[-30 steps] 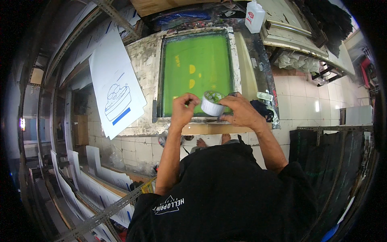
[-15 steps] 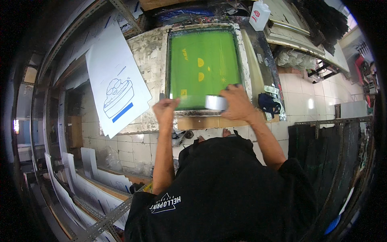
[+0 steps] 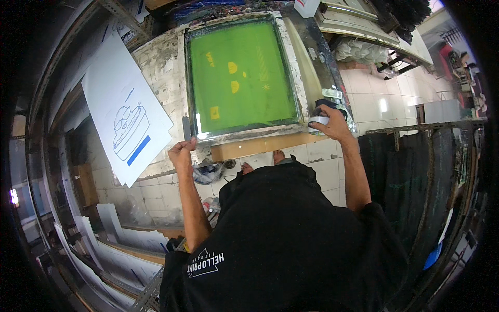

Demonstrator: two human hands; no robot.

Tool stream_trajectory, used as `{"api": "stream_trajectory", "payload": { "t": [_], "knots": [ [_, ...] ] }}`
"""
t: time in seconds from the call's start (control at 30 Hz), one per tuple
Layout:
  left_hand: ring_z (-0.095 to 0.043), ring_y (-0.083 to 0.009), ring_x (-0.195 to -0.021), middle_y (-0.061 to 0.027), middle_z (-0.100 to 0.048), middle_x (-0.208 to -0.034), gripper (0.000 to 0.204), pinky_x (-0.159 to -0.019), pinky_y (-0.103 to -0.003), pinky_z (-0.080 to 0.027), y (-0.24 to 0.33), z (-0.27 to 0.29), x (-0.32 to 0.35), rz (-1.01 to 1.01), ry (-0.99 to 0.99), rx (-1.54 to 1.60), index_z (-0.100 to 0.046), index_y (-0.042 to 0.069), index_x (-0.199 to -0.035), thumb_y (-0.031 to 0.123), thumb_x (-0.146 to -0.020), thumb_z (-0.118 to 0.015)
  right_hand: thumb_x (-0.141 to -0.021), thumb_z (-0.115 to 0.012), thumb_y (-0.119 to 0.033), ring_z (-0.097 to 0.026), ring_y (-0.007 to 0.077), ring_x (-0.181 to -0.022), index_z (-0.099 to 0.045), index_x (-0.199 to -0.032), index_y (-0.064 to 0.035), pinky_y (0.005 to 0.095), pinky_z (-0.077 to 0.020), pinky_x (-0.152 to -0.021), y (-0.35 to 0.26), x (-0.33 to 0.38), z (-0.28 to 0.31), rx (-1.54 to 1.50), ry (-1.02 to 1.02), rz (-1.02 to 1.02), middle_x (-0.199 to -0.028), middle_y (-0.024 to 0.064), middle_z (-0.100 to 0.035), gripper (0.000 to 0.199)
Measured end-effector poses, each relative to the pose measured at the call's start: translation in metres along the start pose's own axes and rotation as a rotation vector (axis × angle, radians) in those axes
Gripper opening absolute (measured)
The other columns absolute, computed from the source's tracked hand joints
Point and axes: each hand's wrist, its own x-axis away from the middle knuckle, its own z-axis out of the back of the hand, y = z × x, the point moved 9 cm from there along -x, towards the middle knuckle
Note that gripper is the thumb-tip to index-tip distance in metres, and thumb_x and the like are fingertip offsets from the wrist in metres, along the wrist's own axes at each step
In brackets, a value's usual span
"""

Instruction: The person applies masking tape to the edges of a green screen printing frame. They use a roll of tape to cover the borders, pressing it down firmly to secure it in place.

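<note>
Gripping a pale, smooth-sided roll of tape (image 3: 318, 120) in my right hand (image 3: 334, 126), thumb and fingers curled around it, just beyond the near right corner of a screen frame (image 3: 294, 67). My left hand (image 3: 182, 154) is at the opposite near corner, its fingers drawn together in a pinch; whether they hold an end of tape is too small for me to tell. The frame is rectangular, off-white and stained; within it, taut green mesh (image 3: 249, 109), dark along its borders, carries yellow half-rounds, a square and a small star. It lies on a worktop (image 3: 156, 58) with a blotched, worn whitish surface, with a flat brown strip (image 3: 249, 149) along my side. Dark, crumpled cloth (image 3: 340, 108) lies near my right hand. To my left, a smooth white sheet (image 3: 127, 122) shows a blue line drawing of a heaped, boat-like shape above a solid blue bar. Markings: my black shirt (image 3: 291, 234) bears white capital lettering across a triangular outline; small yellow characters stand near the mesh's far left corner.
</note>
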Motion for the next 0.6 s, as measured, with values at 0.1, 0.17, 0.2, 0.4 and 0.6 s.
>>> {"api": "stream_trajectory", "payload": {
  "t": [0.1,0.17,0.2,0.4,0.6],
  "knots": [
    [-0.057,-0.013,-0.06,-0.0089,-0.065,-0.066,0.018,-0.061,-0.025,-0.043,0.002,0.008,-0.003,0.01,0.022,-0.059,-0.065,-0.005,-0.073,0.006,-0.072,-0.08,-0.073,-0.079,-0.03,-0.063,0.0338,-0.079,-0.059,-0.099,-0.0037,0.0407,-0.0473,-0.069,0.016,0.003,-0.003,-0.179,-0.056,-0.028,-0.082,0.0162,-0.064,0.042],
    [-0.056,-0.0133,-0.06,-0.0087,-0.064,-0.065,0.018,-0.062,-0.026,-0.043,0.006,0.013,-0.001,-0.004,0.021,-0.09,-0.066,-0.005,-0.071,0.007,-0.073,-0.079,-0.073,-0.079,-0.028,-0.064,0.0337,-0.08,-0.061,-0.1,-0.0046,0.0392,-0.0479,-0.07,0.006,0.001,-0.002,-0.099,-0.031,0.016,-0.084,0.0153,-0.067,0.04],
    [-0.056,-0.0139,-0.06,-0.0083,-0.063,-0.064,0.018,-0.063,-0.027,-0.043,0.007,0.02,-0.003,-0.007,0.039,-0.112,-0.066,-0.004,-0.07,0.008,-0.072,-0.079,-0.073,-0.079,-0.025,-0.064,0.0319,-0.079,-0.062,-0.101,-0.0046,0.0374,-0.0483,-0.07,0.003,-0.004,0.0,-0.003,-0.009,0.044,-0.085,0.0147,-0.067,0.039],
    [-0.057,-0.0142,-0.067,-0.007,-0.064,-0.069,0.018,-0.065,-0.027,-0.041,0.028,0.049,0.003,0.021,0.082,-0.109,-0.069,-0.001,-0.077,0.015,-0.076,-0.077,-0.075,-0.075,-0.008,-0.067,0.0239,-0.074,-0.069,-0.084,0.0001,0.031,-0.0508,-0.071,-0.031,-0.008,0.02,-0.345,0.011,0.164,-0.079,0.0136,-0.069,0.013],
    [-0.056,-0.0109,-0.075,-0.0042,-0.065,-0.082,0.008,-0.07,-0.026,-0.043,0.148,0.131,0.018,-0.41,0.135,-0.059,-0.069,0.001,-0.087,0.007,-0.084,-0.066,-0.074,-0.075,-0.01,-0.067,0.0195,-0.074,-0.07,-0.084,-0.0041,0.0321,-0.052,-0.069,-0.157,0.017,0.122,-0.373,0.159,0.515,-0.079,0.0091,-0.069,0.012]
  ]
}}
